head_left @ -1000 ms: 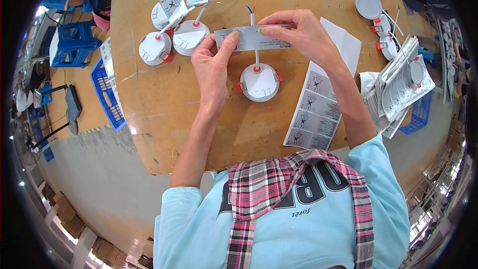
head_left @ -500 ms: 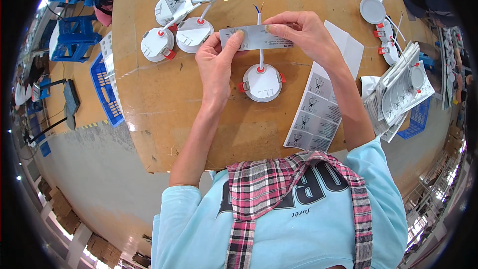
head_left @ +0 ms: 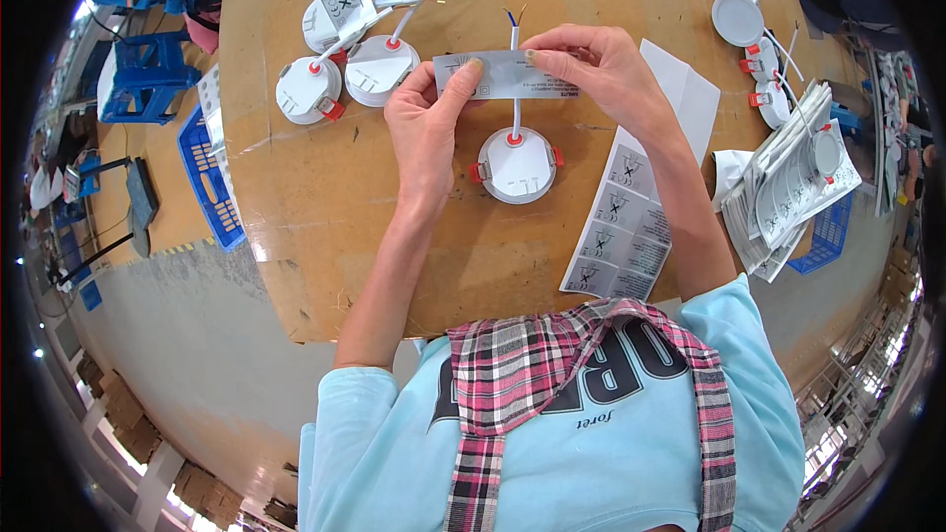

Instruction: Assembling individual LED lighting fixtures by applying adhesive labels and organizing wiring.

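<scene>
A silver-grey label (head_left: 507,79) lies across the white cable (head_left: 516,118) of a round white downlight (head_left: 517,169). Pinching the label's left part between thumb and fingers is my left hand (head_left: 434,123). My right hand (head_left: 596,69) grips the upper edge near the label's right half, thumb and forefinger close to the cable. Above the label the cable ends in bare blue and brown wires. The downlight rests on the table with red-tipped spring clips at both sides. To the right, partly under my right forearm, is a sheet of labels (head_left: 619,217).
Several downlights (head_left: 382,69), some with labels on their cables, stand at the back left. More downlights (head_left: 737,20) lie at the right edge, beside a stack of label sheets (head_left: 778,177). A blue basket (head_left: 212,182) is left of the table (head_left: 335,236); another person's arm shows top left.
Both hands keep their hold on the label, with hardly any movement. The view has shifted very slightly.
</scene>
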Action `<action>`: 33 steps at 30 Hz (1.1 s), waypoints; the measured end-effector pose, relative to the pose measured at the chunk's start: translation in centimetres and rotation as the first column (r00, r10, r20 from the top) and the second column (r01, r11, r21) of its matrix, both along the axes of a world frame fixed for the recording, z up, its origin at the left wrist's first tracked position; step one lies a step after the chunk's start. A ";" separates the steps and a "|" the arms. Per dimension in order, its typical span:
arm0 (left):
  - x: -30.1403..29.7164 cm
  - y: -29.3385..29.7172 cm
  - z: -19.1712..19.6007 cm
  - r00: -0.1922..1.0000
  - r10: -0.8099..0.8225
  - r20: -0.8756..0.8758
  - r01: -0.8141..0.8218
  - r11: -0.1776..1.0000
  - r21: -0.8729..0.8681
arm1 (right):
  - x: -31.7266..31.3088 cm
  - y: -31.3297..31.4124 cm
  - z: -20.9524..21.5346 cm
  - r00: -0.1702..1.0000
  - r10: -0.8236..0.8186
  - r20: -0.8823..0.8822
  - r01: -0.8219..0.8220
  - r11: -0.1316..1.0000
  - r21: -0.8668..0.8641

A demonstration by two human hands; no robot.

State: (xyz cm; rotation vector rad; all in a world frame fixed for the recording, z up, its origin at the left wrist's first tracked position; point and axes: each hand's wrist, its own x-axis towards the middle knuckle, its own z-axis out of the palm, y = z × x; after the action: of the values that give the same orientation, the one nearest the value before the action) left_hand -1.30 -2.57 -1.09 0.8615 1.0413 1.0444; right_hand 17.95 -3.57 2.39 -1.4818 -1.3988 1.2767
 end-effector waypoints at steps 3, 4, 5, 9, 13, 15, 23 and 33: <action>-0.1 0.1 -0.3 1.000 0.000 0.001 0.000 1.000 0.009 | -0.1 -0.1 -0.2 0.999 -0.011 -0.037 0.012 1.000 0.010; -0.1 0.2 -0.3 1.000 0.000 0.005 0.000 1.000 0.014 | -0.1 -0.1 -0.2 0.998 -0.009 -0.057 0.010 1.000 0.007; 0.0 0.2 -0.2 1.000 -0.001 0.010 0.000 1.000 0.019 | 0.0 -0.2 -0.2 0.997 -0.008 -0.076 0.008 1.000 0.003; 0.1 0.2 -0.1 1.000 -0.009 0.005 0.009 1.000 0.013 | 0.1 -0.3 -0.5 0.995 -0.011 -0.103 0.013 1.000 0.017; 0.2 0.3 0.0 0.999 -0.047 0.006 0.047 0.999 0.006 | 0.3 -0.4 -0.9 0.992 -0.033 -0.125 0.035 0.999 0.017; 0.4 0.2 0.1 0.998 -0.061 0.011 0.061 0.998 0.008 | 0.3 -0.5 -1.0 0.991 -0.040 -0.127 0.042 0.999 0.013; 0.6 -0.2 0.2 0.990 -0.139 -0.001 0.139 0.990 0.013 | 0.7 -0.7 -1.5 0.981 -0.041 -0.192 0.039 0.999 -0.016; 0.3 0.5 0.4 0.976 -0.219 -0.009 0.219 0.975 -0.031 | 1.0 -0.7 -1.8 0.972 0.009 -0.233 -0.012 1.000 -0.012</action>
State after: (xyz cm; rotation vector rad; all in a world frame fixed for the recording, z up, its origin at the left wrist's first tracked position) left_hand -1.02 -2.06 -0.68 0.9363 0.9459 0.8365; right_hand 18.92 -4.27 0.63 -1.2871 -1.2473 1.4193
